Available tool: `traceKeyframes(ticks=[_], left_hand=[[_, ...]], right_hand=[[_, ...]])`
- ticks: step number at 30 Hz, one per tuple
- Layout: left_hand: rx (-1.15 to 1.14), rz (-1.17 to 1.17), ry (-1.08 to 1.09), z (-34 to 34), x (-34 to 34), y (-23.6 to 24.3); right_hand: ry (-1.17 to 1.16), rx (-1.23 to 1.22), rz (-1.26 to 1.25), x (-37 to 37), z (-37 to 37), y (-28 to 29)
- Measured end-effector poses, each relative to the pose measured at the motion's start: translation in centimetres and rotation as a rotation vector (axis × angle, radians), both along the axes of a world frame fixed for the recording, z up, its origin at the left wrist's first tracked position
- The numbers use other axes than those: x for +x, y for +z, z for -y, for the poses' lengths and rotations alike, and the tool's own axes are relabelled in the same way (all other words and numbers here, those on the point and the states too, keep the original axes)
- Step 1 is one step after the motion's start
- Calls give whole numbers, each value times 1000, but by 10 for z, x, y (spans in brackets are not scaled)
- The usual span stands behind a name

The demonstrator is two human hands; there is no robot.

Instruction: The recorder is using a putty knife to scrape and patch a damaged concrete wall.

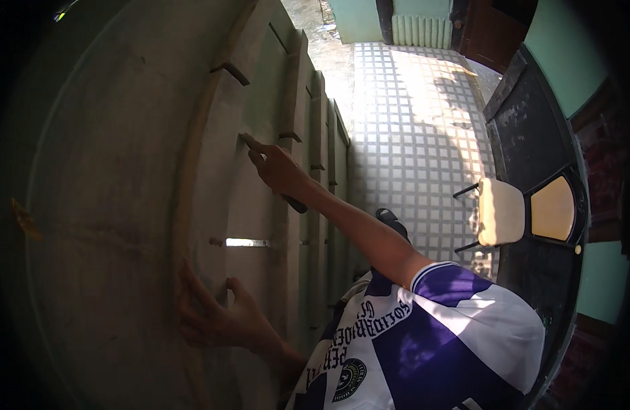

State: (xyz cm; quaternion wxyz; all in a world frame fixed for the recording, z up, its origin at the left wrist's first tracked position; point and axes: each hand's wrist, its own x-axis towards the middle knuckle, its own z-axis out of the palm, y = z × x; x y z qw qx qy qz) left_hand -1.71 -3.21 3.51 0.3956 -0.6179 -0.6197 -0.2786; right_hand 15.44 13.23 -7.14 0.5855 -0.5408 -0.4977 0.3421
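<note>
Working on a large shelf unit (pixel 219 160), the person held its edge with the left hand (pixel 222 318) and a dark-handled tool (pixel 296 204) in the right hand (pixel 280 167).
Before the person, the unit's ledges ran in tiers toward a tiled floor (pixel 417 164), where a tan-seated chair (pixel 501 212) stood beyond. Work seemed under way, the tool's tip being at the panel; how much was finished or left could not be told, though a bright slot (pixel 248 242) gaped between boards. The recesses between ledges were too dim to show any contents. The left fingers were spread, thumb apart, over the unit's edge; the right fingers were curled firmly round the tool, forefinger toward its tip.
</note>
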Motion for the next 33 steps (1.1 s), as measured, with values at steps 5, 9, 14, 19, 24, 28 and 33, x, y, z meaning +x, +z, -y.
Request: traceKeyframes(ticks=[5,9,14,19,24,28,33], left_hand=[[7,-32,39,4,-7,2],[58,57,-186,-7,15,-5],[276,87,-957,24,32,-108],[-552,380,-693,9,80,-141],[-558,414,-472,-65,121,-142],[-480,262,-290,-126,155,-141],[-660,227,-341,-187,187,-179]], right_hand=[[10,-57,-83,28,-38,5],[181,-310,-126,79,-23,-11],[107,-527,-351,107,-8,-67],[288,-604,-547,150,19,-106],[267,-806,-679,192,40,-161],[256,-952,-907,228,58,-193],[229,-999,-991,259,66,-206]])
